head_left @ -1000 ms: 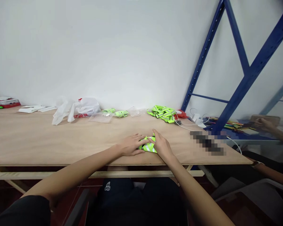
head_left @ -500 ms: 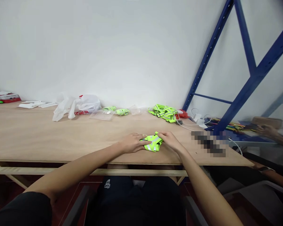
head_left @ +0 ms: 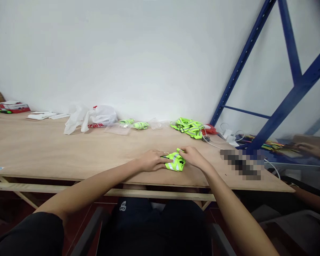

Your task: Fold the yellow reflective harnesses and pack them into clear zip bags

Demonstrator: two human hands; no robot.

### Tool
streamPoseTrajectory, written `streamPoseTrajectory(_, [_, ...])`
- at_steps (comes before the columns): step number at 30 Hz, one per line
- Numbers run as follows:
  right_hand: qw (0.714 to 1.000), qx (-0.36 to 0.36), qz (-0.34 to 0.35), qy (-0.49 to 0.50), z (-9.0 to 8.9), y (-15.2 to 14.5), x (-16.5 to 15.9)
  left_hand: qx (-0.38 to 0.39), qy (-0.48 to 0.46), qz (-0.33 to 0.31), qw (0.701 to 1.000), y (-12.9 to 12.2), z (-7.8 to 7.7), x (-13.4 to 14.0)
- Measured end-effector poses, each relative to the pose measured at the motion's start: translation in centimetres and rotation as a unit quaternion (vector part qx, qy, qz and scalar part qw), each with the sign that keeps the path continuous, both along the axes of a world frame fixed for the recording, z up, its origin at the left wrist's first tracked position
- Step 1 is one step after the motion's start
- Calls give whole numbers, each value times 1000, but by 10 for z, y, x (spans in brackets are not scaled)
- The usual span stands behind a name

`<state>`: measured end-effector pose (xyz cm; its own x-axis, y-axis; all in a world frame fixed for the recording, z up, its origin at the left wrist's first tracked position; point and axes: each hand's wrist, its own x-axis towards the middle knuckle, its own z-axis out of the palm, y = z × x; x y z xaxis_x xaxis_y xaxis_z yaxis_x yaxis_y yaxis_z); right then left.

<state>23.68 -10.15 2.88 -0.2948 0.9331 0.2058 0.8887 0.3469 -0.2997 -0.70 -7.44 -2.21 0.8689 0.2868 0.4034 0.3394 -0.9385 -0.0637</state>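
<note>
A folded reflective vest [head_left: 175, 163], neon yellow-green with silver stripes, lies as a small bundle near the table's front edge. My left hand [head_left: 153, 160] rests on the bundle's left side, its fingers stretched out and pressing on the fabric. At the top right corner, my right hand [head_left: 191, 155] pinches a piece of the yellow-green strap between thumb and fingers. The fingers cover parts of the bundle. Farther back lies a loose, unfolded reflective vest [head_left: 188, 127] with a black buckle.
Two small folded yellow-green bundles, one a nearer bundle [head_left: 140, 125], lie by clear plastic bags [head_left: 117, 129]. A white shopping bag [head_left: 104, 116] stands left of them. At right are white cables [head_left: 214, 142], a blue metal frame [head_left: 277, 113] and another person's hand [head_left: 305, 146].
The view has shifted slightly, so the table scene sits a little farther right. Both hands stay on the folded vest; the right still pinches its upper corner.
</note>
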Motion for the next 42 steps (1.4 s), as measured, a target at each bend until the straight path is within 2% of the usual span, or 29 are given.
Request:
streamPoseTrajectory(5, [998,55,-6,-27,7,8,-9,-6,0,-13,1000,1,1,0])
streamPoseTrajectory(8, [993,106,-24,-53,4,5,-18,-15,-8,-11,1000,-1,2,0])
streamPoseTrajectory(10, [985,147,-19,-93,-5,-3,-24,-21,-13,-10,1000,-2,2,0])
streamPoseTrajectory(13, [970,206,38,-125,-27,-18,-27,-29,-10,-14,999,-5,5,1])
streamPoseTrajectory(16, [956,259,102,-88,-45,-29,-24,-41,0,-18,999,-5,8,3])
streamPoseTrajectory(18, [955,273,109,-46,-50,-30,-23,-57,1,-18,998,-5,9,5])
streamPoseTrajectory(23, [958,272,87,25,-51,-20,-26,-154,-38,-14,987,-3,7,5])
streamPoseTrajectory(27, [956,278,52,73,-55,-12,-29,-281,-145,26,948,1,2,2])
streamPoseTrajectory(30, [962,252,45,93,-56,-14,-29,-329,-185,-12,926,4,-3,1])
streamPoseTrajectory(33, [970,216,59,92,-53,-20,-29,-304,-179,0,936,4,-5,2])
streamPoseTrajectory(36, [978,179,79,76,-50,-24,-28,-220,-150,30,964,-3,-4,1])
streamPoseTrajectory(39, [983,153,83,57,-51,-25,-26,-147,-118,17,982,-14,0,-4])
streamPoseTrajectory(42, [985,138,94,41,-54,-23,-23,-124,-92,-11,988,-20,2,-13])
